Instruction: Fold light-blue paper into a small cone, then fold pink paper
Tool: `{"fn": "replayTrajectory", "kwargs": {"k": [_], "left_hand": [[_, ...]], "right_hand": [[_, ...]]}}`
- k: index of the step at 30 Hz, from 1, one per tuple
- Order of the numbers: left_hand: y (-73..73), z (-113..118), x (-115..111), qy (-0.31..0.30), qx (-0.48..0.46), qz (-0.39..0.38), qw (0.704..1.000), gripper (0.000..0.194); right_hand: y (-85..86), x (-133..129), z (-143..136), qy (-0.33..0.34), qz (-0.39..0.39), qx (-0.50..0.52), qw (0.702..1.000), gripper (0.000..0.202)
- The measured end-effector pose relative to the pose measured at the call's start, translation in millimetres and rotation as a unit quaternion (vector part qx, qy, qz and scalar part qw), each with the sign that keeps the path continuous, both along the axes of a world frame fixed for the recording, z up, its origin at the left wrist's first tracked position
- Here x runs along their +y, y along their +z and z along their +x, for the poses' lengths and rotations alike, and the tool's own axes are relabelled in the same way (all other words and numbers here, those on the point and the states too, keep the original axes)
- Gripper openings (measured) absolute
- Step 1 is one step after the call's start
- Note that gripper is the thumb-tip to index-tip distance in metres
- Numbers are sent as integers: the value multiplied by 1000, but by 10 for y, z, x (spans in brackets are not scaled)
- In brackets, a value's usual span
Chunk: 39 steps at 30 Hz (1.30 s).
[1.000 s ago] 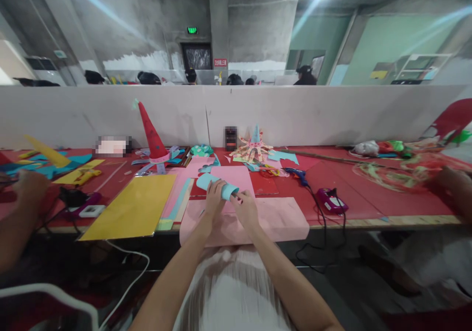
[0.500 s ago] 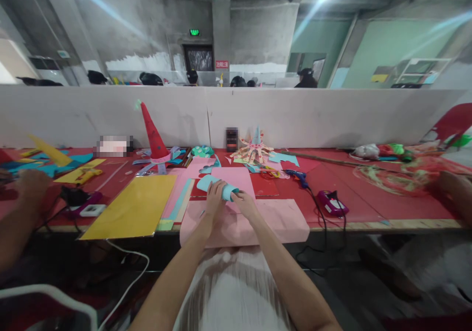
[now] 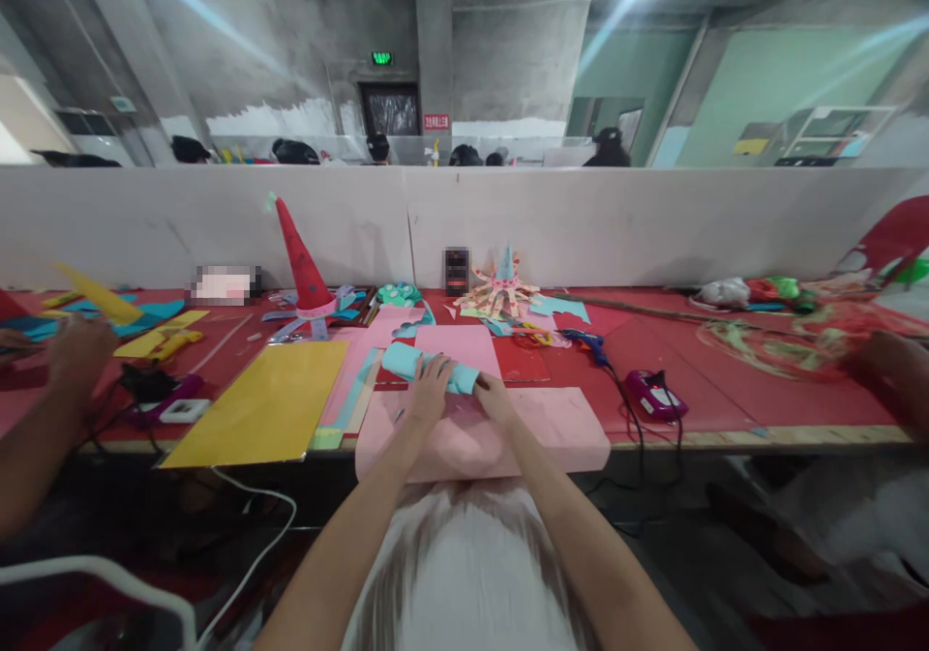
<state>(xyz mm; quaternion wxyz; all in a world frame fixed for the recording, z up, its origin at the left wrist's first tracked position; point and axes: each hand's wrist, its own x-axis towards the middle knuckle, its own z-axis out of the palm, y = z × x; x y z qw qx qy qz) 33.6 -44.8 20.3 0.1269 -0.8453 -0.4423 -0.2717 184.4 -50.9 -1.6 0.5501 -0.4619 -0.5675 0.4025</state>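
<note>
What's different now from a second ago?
The blue paper now looks like a longer, narrower roll, its right end a little further right. The right hand has shifted right with that end; the left hand stays over the roll. At the left, a neighbour's hand has moved right, towards the yellow cone. The red cone and yellow sheet stayed put.

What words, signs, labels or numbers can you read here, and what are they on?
Red wall sign: white characters, too small and blurred to quote surely.
Green lit sign: marks too small to read.
Purple box on the right: pale label, print too small.
Pale object and dark object by the partition: pixelated, unreadable.
</note>
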Motion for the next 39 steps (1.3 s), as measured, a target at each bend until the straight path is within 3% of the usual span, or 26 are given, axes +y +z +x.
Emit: {"fn": "replayTrajectory", "kwargs": {"k": [6,13,24,32,36,39], "left_hand": [[42,30,-1,-8,11,4,1000,44],[38,45,-21,-13,19,2,1000,48],[43,45,-22,-7,19,-12,1000,42],[20,33,-6,-22,12,-23,999,53],[50,39,-32,-43,23,-29,998,53],[62,43,-48,-56,33,-26,998,51]], "right_hand": [[18,-6,-21,-3,15,8,1000,36],[-39,27,-2,-31,40,9,999,26],[60,-131,2,-66,-22,-48,996,19],[94,-139,6,-41,-46,-24,998,16],[82,-156,-9,-32,8,-91,995,15],[49,-182,-23,-36,77,-212,974,19]]}}
